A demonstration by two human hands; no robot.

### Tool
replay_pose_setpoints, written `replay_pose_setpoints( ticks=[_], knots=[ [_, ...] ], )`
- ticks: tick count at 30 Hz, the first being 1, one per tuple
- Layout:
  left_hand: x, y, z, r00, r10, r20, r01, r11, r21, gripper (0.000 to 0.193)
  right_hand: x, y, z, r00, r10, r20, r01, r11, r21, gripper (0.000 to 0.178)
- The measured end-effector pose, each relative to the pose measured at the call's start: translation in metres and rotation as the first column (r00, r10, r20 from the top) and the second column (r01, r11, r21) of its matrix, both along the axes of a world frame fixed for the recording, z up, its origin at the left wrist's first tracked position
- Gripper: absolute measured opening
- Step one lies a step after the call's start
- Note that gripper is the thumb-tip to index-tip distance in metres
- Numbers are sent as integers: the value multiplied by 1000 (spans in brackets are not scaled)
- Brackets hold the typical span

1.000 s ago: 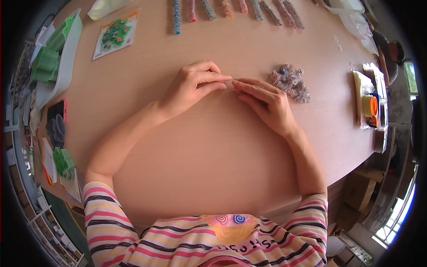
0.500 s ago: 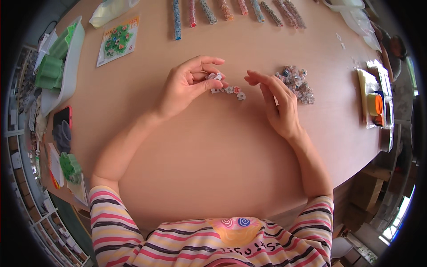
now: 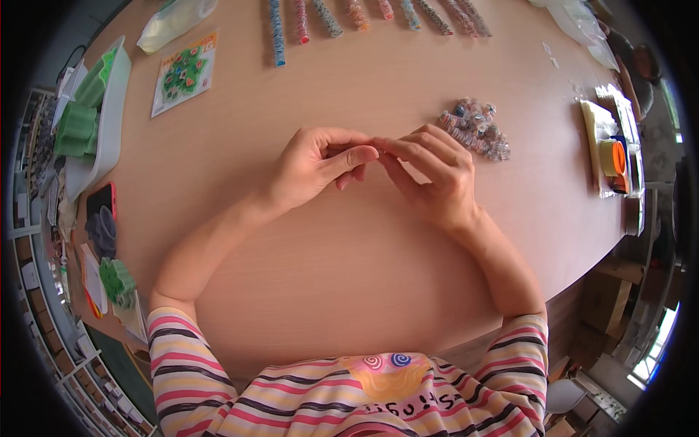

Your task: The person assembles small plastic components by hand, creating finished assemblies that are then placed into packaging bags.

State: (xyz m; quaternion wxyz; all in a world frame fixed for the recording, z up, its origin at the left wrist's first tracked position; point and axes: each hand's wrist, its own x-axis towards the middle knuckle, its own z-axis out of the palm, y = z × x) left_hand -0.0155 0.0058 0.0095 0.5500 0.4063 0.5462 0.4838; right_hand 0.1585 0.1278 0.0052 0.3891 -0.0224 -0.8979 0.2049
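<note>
My left hand and my right hand meet above the middle of the table, their fingertips touching. The left thumb presses on the bent fingers, closed on small white flower-shaped pieces that are now hidden. With thumb and forefinger my right hand pinches at the same spot; only a tiny speck shows between the fingertips. Just beyond the right hand lies a heap of small mixed-colour pieces, stacked in clear wrapping.
Long tubes of coloured pieces lie along the table's far side. At left are a flat pack with a green picture, a white bin with green blocks, and a phone. An orange-ended roll lies on packets at right.
My right hand has moved left and closed its fingertips against the left hand's. The flower-shaped pieces, before visible in the left hand and below it, no longer show.
</note>
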Motion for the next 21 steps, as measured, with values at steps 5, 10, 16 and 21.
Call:
replay_pose_setpoints(
  ticks=[5,10,16,21],
  knots=[
    [-12,-2,-7,957,58,285,-72,997,40,40,12,14,-3,949,-136,283,217,935,-279,15],
    [-20,1,-3,961,24,276,-37,998,42,41,15,20,-5,954,-193,231,198,980,0,22],
    [-6,2,-5,983,22,182,-25,1000,11,37,-2,-1,5,996,-44,74,43,999,9,29],
    [-2,-1,-13,989,1,149,-15,996,93,39,-4,-1,-8,996,-31,87,25,997,68,29]
  ],
)
